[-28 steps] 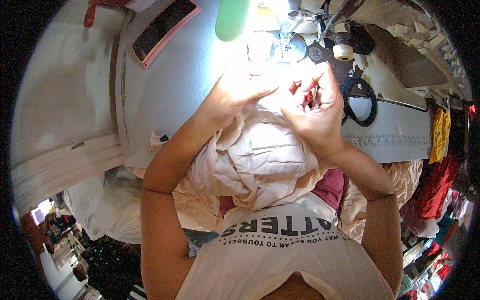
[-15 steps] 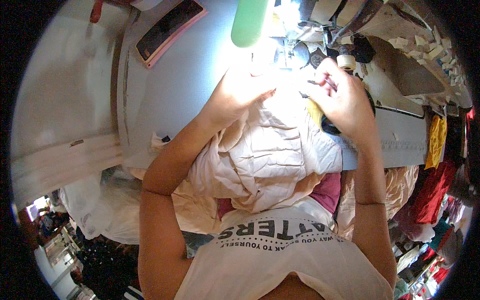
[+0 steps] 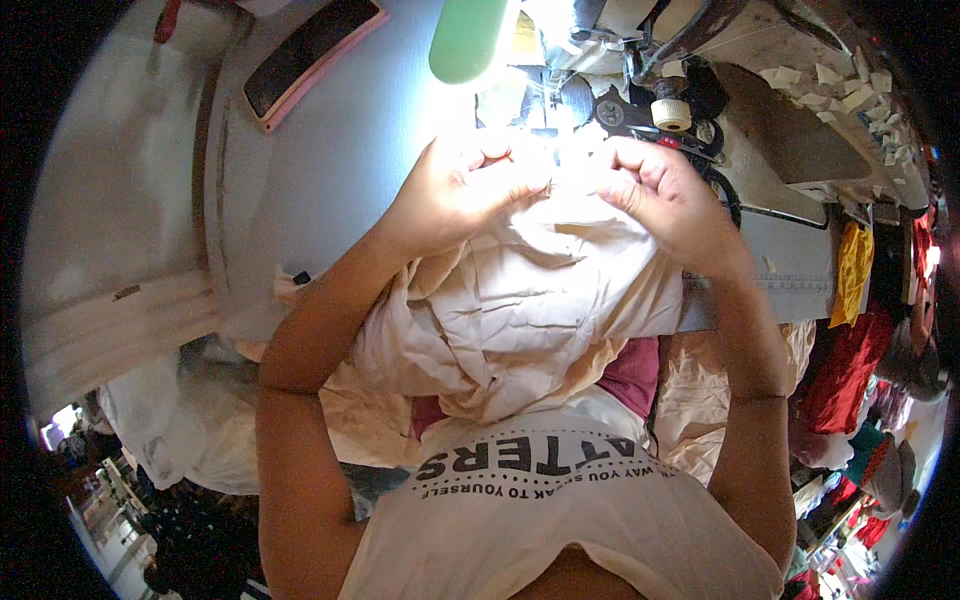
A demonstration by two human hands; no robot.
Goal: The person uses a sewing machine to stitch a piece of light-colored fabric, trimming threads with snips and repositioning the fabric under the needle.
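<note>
Cream fabric (image 3: 510, 310) lies bunched across my lap and up onto the grey-blue table of a sewing machine (image 3: 600, 95). My left hand (image 3: 455, 190) is closed in a pinch on the fabric's upper edge, left of the needle area. On the other side, my right hand (image 3: 665, 195) pinches the same edge with thumb and curled fingers. Both hands are close together just in front of the machine's presser area. Strong glare washes out the fabric between the fingertips, so its exact edge cannot be made out there.
A phone (image 3: 310, 60) in a pink case lies at the table's far left. A green rounded bar (image 3: 465, 40) hangs over the work beside a bright lamp. A cream knob (image 3: 671, 113) is on the machine. Yellow cloth (image 3: 851, 275) hangs at the table's right edge; red cloth (image 3: 848, 370) is below it.
My right hand has let go of a small dark object and a yellow-and-black thing near it is gone from view. That hand now pinches the fabric. The whole view has shifted slightly.
</note>
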